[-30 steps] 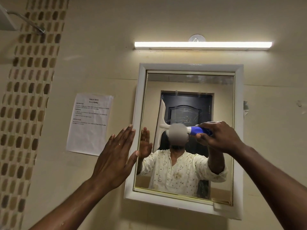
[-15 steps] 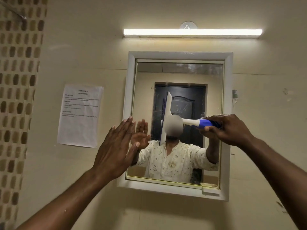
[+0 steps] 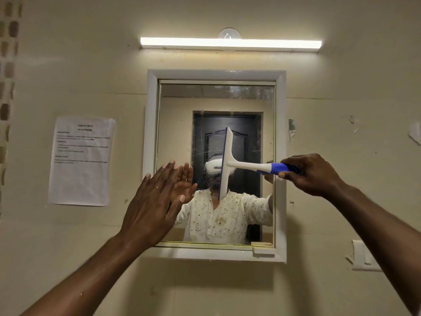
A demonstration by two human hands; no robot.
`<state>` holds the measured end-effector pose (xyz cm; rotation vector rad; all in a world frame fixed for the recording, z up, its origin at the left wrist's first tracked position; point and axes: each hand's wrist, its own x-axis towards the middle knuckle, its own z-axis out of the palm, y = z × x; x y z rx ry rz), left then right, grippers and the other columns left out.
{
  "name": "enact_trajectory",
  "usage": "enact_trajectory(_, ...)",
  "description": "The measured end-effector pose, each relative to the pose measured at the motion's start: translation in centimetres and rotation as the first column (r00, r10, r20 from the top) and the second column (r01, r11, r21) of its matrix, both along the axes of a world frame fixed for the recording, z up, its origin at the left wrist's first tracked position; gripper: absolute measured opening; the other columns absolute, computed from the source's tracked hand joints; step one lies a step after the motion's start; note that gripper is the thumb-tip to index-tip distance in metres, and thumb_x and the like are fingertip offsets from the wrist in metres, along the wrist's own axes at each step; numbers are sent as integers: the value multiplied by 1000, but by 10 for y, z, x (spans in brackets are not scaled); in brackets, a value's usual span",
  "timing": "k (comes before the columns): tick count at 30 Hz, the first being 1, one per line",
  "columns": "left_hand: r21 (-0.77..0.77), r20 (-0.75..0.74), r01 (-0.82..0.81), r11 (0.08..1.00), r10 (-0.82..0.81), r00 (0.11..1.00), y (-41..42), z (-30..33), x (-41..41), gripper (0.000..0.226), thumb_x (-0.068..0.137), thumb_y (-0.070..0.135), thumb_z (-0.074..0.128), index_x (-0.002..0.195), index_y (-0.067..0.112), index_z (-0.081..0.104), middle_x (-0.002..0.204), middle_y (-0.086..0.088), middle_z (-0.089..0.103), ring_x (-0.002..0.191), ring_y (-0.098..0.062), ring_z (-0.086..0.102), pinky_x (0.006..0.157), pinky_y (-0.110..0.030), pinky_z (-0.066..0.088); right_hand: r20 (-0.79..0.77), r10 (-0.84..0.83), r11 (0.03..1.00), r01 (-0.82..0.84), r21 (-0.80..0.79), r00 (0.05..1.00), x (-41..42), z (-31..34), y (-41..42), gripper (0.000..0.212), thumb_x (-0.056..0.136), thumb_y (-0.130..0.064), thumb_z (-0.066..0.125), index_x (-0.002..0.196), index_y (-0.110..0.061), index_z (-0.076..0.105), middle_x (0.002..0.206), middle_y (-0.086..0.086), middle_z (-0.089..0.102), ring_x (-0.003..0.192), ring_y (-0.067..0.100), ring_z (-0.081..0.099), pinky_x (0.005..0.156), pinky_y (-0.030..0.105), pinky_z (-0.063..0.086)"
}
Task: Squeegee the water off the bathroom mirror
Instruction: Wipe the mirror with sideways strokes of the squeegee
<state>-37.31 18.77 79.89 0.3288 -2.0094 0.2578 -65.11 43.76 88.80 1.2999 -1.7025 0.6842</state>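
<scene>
The bathroom mirror (image 3: 173, 124) hangs on the wall in a white frame (image 3: 216, 73). Water streaks show on the glass left of the squeegee. The squeegee (image 3: 226, 163) is white with a blue grip, its blade upright against the middle of the glass. My right hand (image 3: 312, 174) is closed around the blue grip at the mirror's right edge. My left hand (image 3: 155, 201) is flat with fingers together, raised over the mirror's lower left edge; whether it touches the frame I cannot tell.
A lit tube light (image 3: 230, 44) runs above the mirror. A printed paper sheet (image 3: 82, 161) is stuck to the wall on the left. A mosaic tile strip (image 3: 8, 65) runs down the far left. A white fitting (image 3: 364, 255) sits on the wall lower right.
The squeegee blade has moved rightward across the glass, from near the left side to the middle, leaving streaks behind. My left hand stays raised at the mirror's left edge. The camera view shifted.
</scene>
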Motion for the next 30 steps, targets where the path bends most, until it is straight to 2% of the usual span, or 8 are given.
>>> enact_trajectory(6, -14, -3, 2, 1000, -2, 1000, 6, -2, -6, 65, 94, 49, 25, 147, 32, -7, 153, 13, -6, 136, 10, -19, 111, -16, -17, 7, -49, 999, 48, 6, 999, -6, 0, 22, 32, 81, -30, 70, 107, -11, 70, 78, 8, 69, 62, 25, 59, 61, 45, 56)
enact_trajectory(11, 11, 9, 34, 999, -34, 999, 11, -7, -12, 64, 93, 52, 21, 145, 35, -12, 152, 19, -13, 135, 11, -19, 114, -25, -9, 20, -71, 998, 71, 1, 997, -11, -4, 42, 29, 81, -27, 71, 104, -10, 71, 75, 11, 68, 60, 28, 58, 60, 44, 55)
enact_trajectory(13, 14, 11, 47, 999, -47, 999, 15, -7, -15, 63, 93, 51, 21, 145, 34, -10, 150, 20, -14, 134, 12, -21, 114, -24, -9, 14, -78, 997, 78, 3, 997, -14, -5, 51, 26, 81, -26, 72, 102, -11, 72, 72, 9, 66, 58, 27, 57, 55, 40, 53)
enact_trajectory(15, 21, 18, 57, 998, -58, 998, 19, -6, -17, 63, 93, 50, 22, 146, 33, -8, 151, 20, -14, 135, 11, -19, 114, -26, -8, 6, -87, 996, 87, -7, 996, -17, -7, 59, 23, 80, -26, 72, 99, -13, 72, 69, 6, 64, 56, 26, 54, 51, 29, 43)
enact_trajectory(16, 27, 25, 60, 998, -60, 998, 20, -6, -19, 63, 93, 50, 22, 146, 32, -7, 152, 18, -13, 136, 9, -18, 115, -27, -7, 7, -92, 996, 93, -12, 996, -18, -8, 62, 22, 80, -26, 72, 98, -13, 72, 68, 5, 64, 55, 25, 53, 50, 29, 41)
enact_trajectory(21, 36, 50, 80, 996, -82, 995, 27, -9, -29, 64, 92, 52, 21, 146, 33, -6, 152, 17, -14, 138, 5, -17, 116, -31, -6, 28, -114, 993, 115, -5, 993, -20, -9, 69, 24, 80, -29, 72, 99, -14, 72, 70, 6, 65, 57, 26, 55, 55, 42, 51)
enact_trajectory(30, 16, 57, 101, 995, -101, 993, 29, -16, -41, 62, 93, 54, 16, 147, 34, -7, 154, 18, -11, 140, 6, -13, 116, -32, 0, 27, -129, 992, 129, 8, 991, -27, -10, 88, 25, 80, -29, 72, 100, -15, 72, 70, 5, 65, 59, 26, 55, 55, 42, 49)
